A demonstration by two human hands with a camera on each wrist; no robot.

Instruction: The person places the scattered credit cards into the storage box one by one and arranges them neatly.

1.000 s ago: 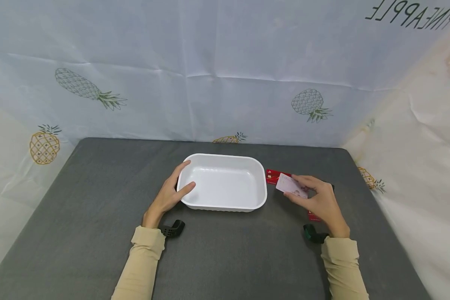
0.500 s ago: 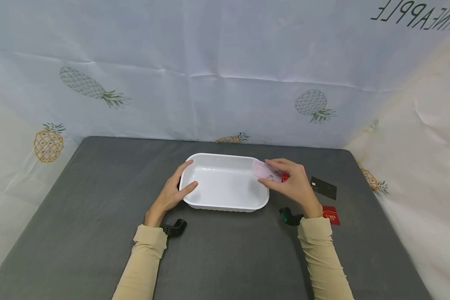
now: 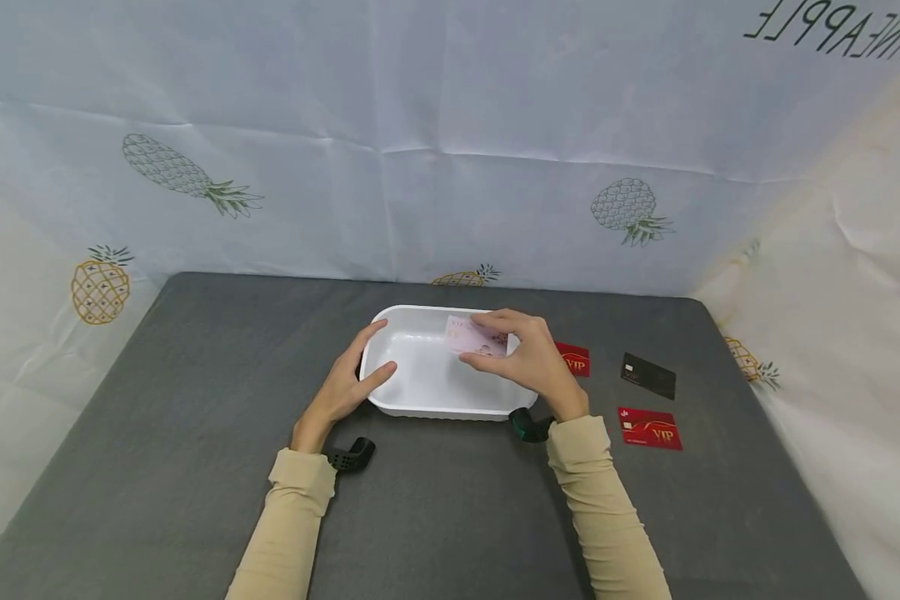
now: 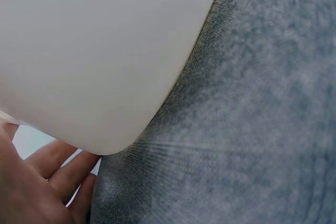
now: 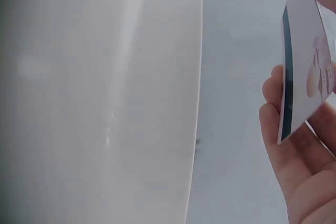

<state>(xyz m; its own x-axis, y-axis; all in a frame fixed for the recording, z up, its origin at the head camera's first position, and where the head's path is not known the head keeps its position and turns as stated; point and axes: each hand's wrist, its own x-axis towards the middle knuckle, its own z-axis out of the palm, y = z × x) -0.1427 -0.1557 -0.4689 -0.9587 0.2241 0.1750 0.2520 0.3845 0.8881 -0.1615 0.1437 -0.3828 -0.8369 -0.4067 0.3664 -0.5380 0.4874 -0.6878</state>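
Observation:
A pale pink VIP card is pinched by its right end between the thumb and fingers of my right hand, held over the white rectangular tray. In the right wrist view the card shows its back with a dark stripe, apart from the tray's wall. My left hand grips the tray's left end, thumb over the rim and fingers along the outer side. The left wrist view shows the tray's outer wall beside those fingers.
On the grey table, right of the tray, lie a red VIP card partly behind the right hand, a black card and another red VIP card. A pineapple-print cloth hangs behind the table.
My right hand has carried the pink card leftward from above the other cards to over the tray, uncovering the black and red cards. The left hand keeps its hold on the tray.

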